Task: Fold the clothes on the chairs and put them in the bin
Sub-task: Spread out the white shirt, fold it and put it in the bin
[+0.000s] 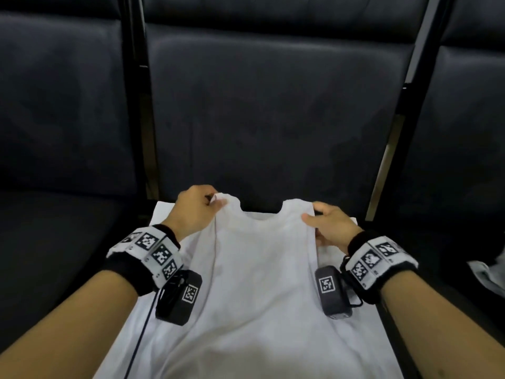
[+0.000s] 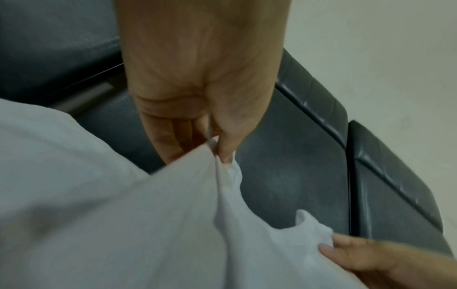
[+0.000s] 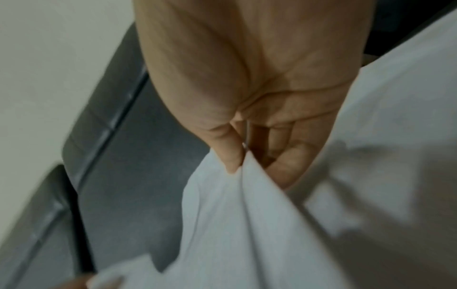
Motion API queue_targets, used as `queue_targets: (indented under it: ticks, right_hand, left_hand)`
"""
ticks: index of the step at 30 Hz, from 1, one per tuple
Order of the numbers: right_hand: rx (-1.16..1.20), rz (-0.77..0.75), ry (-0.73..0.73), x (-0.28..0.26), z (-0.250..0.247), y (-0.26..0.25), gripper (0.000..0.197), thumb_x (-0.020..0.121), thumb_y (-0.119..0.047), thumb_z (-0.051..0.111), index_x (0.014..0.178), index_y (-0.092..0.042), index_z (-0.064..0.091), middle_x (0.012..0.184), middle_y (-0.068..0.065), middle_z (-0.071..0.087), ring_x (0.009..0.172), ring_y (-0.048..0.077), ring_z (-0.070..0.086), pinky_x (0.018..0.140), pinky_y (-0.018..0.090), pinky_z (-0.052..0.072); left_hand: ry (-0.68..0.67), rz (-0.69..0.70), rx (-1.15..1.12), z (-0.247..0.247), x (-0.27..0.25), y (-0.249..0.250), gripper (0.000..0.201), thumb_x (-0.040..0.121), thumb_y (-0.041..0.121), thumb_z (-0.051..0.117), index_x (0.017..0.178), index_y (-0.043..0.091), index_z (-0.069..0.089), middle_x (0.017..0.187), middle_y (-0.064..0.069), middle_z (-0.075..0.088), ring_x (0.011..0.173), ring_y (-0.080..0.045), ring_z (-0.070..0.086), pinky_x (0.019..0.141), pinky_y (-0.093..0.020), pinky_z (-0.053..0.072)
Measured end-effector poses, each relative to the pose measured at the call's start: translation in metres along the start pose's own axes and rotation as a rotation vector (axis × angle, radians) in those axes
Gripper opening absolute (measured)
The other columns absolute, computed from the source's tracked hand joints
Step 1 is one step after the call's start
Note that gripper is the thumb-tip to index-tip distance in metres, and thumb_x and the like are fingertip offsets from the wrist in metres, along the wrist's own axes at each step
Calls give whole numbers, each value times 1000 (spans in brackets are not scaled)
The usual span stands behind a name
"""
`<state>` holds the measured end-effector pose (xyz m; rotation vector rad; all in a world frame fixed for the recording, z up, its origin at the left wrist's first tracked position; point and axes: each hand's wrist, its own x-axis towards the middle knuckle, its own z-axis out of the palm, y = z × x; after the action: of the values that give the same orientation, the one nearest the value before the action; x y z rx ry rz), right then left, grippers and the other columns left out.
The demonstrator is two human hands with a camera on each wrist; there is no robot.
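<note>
A white t-shirt (image 1: 259,283) lies spread over the seat of the middle dark chair (image 1: 273,119), collar toward the backrest. My left hand (image 1: 199,206) pinches the shirt's left shoulder near the collar, lifting it a little. My right hand (image 1: 325,225) pinches the right shoulder the same way. In the left wrist view the thumb and fingers of the left hand (image 2: 217,148) clamp a fold of the white t-shirt (image 2: 123,224), and the right hand (image 2: 358,256) shows at the lower right. In the right wrist view the right hand (image 3: 245,162) pinches a ridge of the white t-shirt (image 3: 235,234).
Dark padded chairs stand on both sides, the left chair (image 1: 60,132) and the right chair (image 1: 470,132), parted by black and metal frame bars (image 1: 144,105). Another pale garment (image 1: 489,274) lies on the right chair's seat. A pale wall (image 2: 383,48) rises behind the chairs.
</note>
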<state>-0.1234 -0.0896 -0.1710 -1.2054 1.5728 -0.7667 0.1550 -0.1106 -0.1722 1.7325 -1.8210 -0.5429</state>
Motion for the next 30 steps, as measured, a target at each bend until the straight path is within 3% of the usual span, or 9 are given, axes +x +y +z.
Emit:
queue_targets:
  ticks: [3,6,11,14,18,22,25,28,30]
  right_hand:
    - [15,29,70,-3,8,0,39,93,-17,64,129,-8,53,113,12,60,90,23,64,70,34,54]
    - [85,28,100,-22,-1,-9,55,90,-19,68,139,-10,44,122,12,61,111,26,62,86,34,52]
    - [11,88,159,-79,-19,-9,21,92,-19,64,109,-7,64,103,11,67,87,20,65,74,30,52]
    - [22,137,136,-117,-8,-3,9,93,-18,63,96,-9,63,95,12,69,76,19,65,70,30,51]
    - [28,172,92,-172,20,6,7,93,-16,62,95,-10,62,86,7,67,73,17,64,66,29,50]
    - [26,170,133,-214,36,21,4,92,-10,60,89,-11,61,91,8,64,77,18,61,67,29,50]
    - [58,118,189,-234,39,38,11,92,-6,58,86,-15,60,99,10,63,85,22,61,73,33,51]
    - [112,151,263,-255,47,56,11,89,-4,59,80,-10,63,85,11,63,75,22,60,68,33,51]
    - [131,139,361,-261,53,67,11,85,-12,61,76,-10,68,83,13,66,77,26,63,72,38,55]
  left_hand:
    - [-131,-117,6,4,-8,-6,31,88,39,67,104,15,57,90,-5,66,84,-25,64,74,-29,50]
    - [-166,-241,-117,-13,-19,-7,46,86,38,69,117,13,46,97,-12,68,89,-29,68,77,-37,57]
    - [-231,-294,-219,-68,-61,5,29,88,31,69,102,8,58,97,-9,64,80,-21,69,60,-32,57]
    - [-221,-316,-262,-85,-94,9,25,89,28,68,98,5,60,95,-12,69,70,-19,68,55,-28,53]
    - [-272,-327,-297,-92,-154,14,24,88,24,70,98,4,63,94,-12,70,72,-20,68,60,-30,56]
    - [-310,-205,-154,-91,-212,11,22,83,25,74,98,10,67,98,-5,67,91,-19,65,69,-29,57]
    - [-304,-133,-69,-87,-238,1,22,78,25,79,96,17,69,103,-2,67,99,-19,64,81,-30,55]
    - [-311,-145,-34,-79,-257,-9,23,73,27,83,91,24,68,106,1,65,104,-15,61,92,-29,50]
    - [-246,-119,-31,-73,-261,-10,22,73,22,82,90,22,67,104,1,66,104,-16,61,91,-26,48]
